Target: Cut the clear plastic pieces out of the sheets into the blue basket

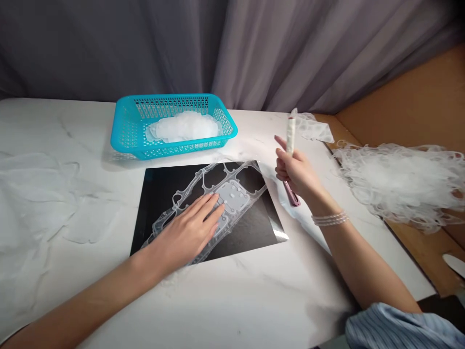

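Observation:
My left hand [191,225] lies flat, fingers stretched, on a translucent rubbery sheet [232,196] with a grey-white keypad-like panel and cut-out loops. That sheet lies slantwise across a black mat [250,237]; my palm hides part of it. Above the table, right of the mat, my right hand [296,172] is closed around a pale, slim stick-like tool [291,135] pointing up, its index finger partly extended. Below the fist shows a pink slotted piece [291,195]; whether it belongs to the same tool, I cannot tell.
A blue plastic basket [125,140] behind the mat holds stacked translucent pieces [185,127]. Heaped stringy clear scraps [403,179] lie at the right, beside a brown cardboard panel [417,92]. Clear sheets [39,194] spread over the white table's left side. A grey curtain [174,48] hangs behind.

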Motion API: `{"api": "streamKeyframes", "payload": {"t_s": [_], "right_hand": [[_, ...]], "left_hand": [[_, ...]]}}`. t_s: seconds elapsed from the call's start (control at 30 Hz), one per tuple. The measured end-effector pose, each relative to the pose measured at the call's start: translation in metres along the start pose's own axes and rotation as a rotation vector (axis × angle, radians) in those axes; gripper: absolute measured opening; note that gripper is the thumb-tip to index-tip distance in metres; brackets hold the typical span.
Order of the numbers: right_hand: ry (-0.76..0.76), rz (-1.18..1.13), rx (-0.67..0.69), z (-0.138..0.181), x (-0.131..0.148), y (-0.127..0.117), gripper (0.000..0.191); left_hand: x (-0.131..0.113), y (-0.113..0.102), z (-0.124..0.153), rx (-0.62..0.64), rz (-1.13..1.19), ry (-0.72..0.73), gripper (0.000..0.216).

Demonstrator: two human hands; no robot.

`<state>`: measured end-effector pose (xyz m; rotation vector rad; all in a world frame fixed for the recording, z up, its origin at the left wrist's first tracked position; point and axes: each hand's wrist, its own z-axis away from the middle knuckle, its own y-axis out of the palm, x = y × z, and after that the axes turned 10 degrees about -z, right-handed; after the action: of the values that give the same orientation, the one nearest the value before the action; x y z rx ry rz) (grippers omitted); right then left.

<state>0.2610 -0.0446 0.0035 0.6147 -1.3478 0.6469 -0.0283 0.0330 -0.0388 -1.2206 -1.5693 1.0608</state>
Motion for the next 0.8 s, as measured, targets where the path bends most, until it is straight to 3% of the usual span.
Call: {"api": "streamKeyframes", "payload": {"t_s": [0.1,0.3,0.4,0.57,0.67,0.8], "right_hand": [[-0.05,-0.108,-0.036,0.01,0.004,-0.01,0.039],[-0.059,0.135,-0.004,0.068,0.01,-0.006,0.062],[-0.083,0.3,0.022,0.099,0.006,0.007,0.051],[-0.159,0.455,0.251,0.142,-0.013,0.024,0.023],[-0.215,0.493,0.279,0.149,-0.023,0.03,0.022],[-0.33,0.503,0.285,0.135,-0.024,0.044,0.018]], "left_hand": [[-0.012,-0.001,0.002,-0.037,-0.036,-0.027,0.038],[-0.023,-0.002,0.007,-0.056,-0.085,-0.013,0.041],[-0.023,-0.001,0.009,-0.076,-0.097,-0.022,0.042],[-0.021,-0.005,0.01,-0.047,-0.128,0.029,0.042],[-0.021,-0.008,0.009,-0.065,-0.143,0.025,0.04],[-0.021,-0.009,0.008,-0.084,-0.149,0.013,0.038]]}}
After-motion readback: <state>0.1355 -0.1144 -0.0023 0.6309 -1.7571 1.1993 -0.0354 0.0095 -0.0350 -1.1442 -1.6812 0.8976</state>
